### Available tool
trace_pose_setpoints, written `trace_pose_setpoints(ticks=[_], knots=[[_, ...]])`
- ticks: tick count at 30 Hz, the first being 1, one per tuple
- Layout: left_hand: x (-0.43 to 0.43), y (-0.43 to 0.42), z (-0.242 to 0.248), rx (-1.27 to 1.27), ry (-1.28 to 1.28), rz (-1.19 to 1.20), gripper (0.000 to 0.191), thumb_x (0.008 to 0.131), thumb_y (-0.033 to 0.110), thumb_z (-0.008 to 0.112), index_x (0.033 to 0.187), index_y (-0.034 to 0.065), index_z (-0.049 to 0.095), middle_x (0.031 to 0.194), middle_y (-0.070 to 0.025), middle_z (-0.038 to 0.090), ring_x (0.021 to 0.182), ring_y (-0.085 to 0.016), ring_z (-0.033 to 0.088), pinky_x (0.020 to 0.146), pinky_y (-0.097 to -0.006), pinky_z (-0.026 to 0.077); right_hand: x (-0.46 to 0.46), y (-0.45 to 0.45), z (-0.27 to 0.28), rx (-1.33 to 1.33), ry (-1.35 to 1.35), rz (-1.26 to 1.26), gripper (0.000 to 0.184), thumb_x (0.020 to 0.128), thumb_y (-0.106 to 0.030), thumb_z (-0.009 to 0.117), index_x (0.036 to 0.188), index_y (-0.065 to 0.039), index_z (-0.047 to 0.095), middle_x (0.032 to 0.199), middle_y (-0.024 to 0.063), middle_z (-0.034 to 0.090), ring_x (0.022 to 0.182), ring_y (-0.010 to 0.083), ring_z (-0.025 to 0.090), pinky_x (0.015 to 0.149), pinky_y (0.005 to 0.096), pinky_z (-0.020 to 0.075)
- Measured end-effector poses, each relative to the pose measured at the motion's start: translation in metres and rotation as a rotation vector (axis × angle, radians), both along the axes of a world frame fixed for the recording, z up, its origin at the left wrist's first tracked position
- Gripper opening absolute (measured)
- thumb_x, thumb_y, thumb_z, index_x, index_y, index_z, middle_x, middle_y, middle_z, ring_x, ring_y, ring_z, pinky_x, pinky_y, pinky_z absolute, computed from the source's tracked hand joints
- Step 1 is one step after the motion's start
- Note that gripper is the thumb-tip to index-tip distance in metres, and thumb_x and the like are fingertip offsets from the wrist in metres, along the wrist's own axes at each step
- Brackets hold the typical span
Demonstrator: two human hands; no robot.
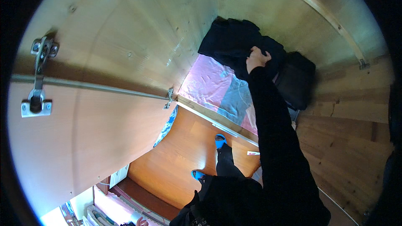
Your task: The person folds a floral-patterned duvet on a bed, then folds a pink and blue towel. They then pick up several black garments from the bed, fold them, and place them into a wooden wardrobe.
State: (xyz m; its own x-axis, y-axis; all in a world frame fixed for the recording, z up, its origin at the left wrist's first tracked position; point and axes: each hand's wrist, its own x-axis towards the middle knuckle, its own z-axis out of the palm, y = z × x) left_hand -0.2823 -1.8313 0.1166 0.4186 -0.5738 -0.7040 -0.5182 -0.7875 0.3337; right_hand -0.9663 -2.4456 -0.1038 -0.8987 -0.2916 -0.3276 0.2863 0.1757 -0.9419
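My right hand, at the end of a black sleeve, reaches down into a wooden cabinet. Its fingers curl into a black cloth garment, which lies bunched in the far corner against the back panel. Beneath the garment, a pink and blue patterned cloth covers the cabinet floor. Just right of my hand sits a dark, boxy, soft-looking item; its kind is unclear. At the bottom edge, part of what seems to be my left hand shows beside something black, mostly cut off.
The cabinet door stands open at left on metal hinges. A wooden batten crosses the back panel. Below the cabinet's front sill lies a wood-look floor, with my blue slippers on it. Bedding lies lower left.
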Motion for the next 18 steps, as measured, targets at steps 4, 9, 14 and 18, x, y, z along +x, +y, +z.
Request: trace_pose_setpoints(ticks=[4, 9, 14, 18], knots=[[-0.019, 0.022, 0.024, 0.179, -0.053, 0.197, 0.042, 0.088, 0.02, 0.056, 0.128, 0.0114, 0.045, 0.11, -0.0126, 0.058, 0.096, -0.019, 0.056, 0.078, -0.0297, 0.045, 0.048, 0.012, 0.088, -0.276, -0.187, -0.003, 0.059, 0.058, 0.001, 0.066, 0.108, -0.018, 0.041, 0.096, 0.0105, 0.049, 0.076, 0.0257, 0.047, 0.056, 0.0406, 0.037], [0.039, 0.071, -0.033, -0.156, 0.198, 0.354, 0.04, 0.084, 0.011, 0.062, 0.121, 0.003, 0.048, 0.09, -0.0057, 0.058, 0.078, -0.013, 0.056, 0.068, -0.0237, 0.045, 0.045, 0.061, 0.178, -0.393, -0.188, 0.153, 0.055, 0.057, 0.003, 0.063, 0.106, -0.014, 0.046, 0.102, 0.0096, 0.048, 0.088, 0.0264, 0.047, 0.067, 0.0444, 0.0387], [0.061, 0.063, -0.056, -0.287, 0.346, 0.352, 0.041, 0.084, 0.009, 0.061, 0.122, 0.0019, 0.048, 0.091, -0.0058, 0.059, 0.078, -0.013, 0.057, 0.06, -0.0212, 0.042, 0.04, 0.13, 0.218, -0.608, -0.141, 0.322, 0.07, 0.057, 0.0, 0.061, 0.123, -0.015, 0.044, 0.122, 0.0123, 0.044, 0.109, 0.0291, 0.042, 0.091, 0.0534, 0.03], [0.085, 0.071, -0.057, -0.297, 0.233, 0.219, 0.038, 0.086, 0.009, 0.059, 0.121, 0.0006, 0.047, 0.092, -0.0058, 0.058, 0.074, -0.012, 0.056, 0.061, -0.0215, 0.043, 0.077, 0.186, 0.267, -0.665, -0.121, 0.371, 0.071, 0.055, -0.002, 0.061, 0.123, -0.014, 0.044, 0.129, 0.0108, 0.039, 0.118, 0.0282, 0.035, 0.099, 0.0582, 0.0136]])
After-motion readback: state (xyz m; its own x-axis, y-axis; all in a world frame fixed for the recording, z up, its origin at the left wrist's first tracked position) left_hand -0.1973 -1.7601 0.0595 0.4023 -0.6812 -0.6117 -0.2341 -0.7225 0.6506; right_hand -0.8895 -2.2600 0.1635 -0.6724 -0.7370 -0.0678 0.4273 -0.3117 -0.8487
